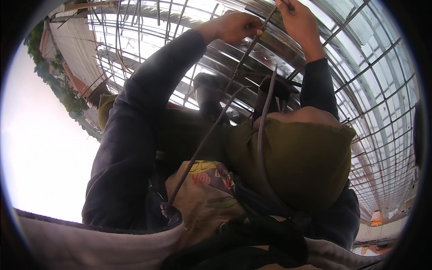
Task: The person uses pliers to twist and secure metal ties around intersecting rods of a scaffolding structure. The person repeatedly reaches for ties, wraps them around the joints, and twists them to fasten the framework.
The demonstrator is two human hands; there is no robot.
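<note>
Here in the head view, your left hand [236, 27] is up at the dark, thin metal bar [247, 54], fingers curled together, thumb tip against it; you can't tell whether that grip is clamped. Your right hand [298, 20] is at the bar's upper end, fingertips bunched, partly cut off by the frame; its hold can't be told either. The bar slants down between your arms, over shiny ridged metal sheeting [274, 47]. A dark metal grid [373, 61] spreads right. Below, red lettering and a colourful print mark your tan fabric shirt [184, 220].
</note>
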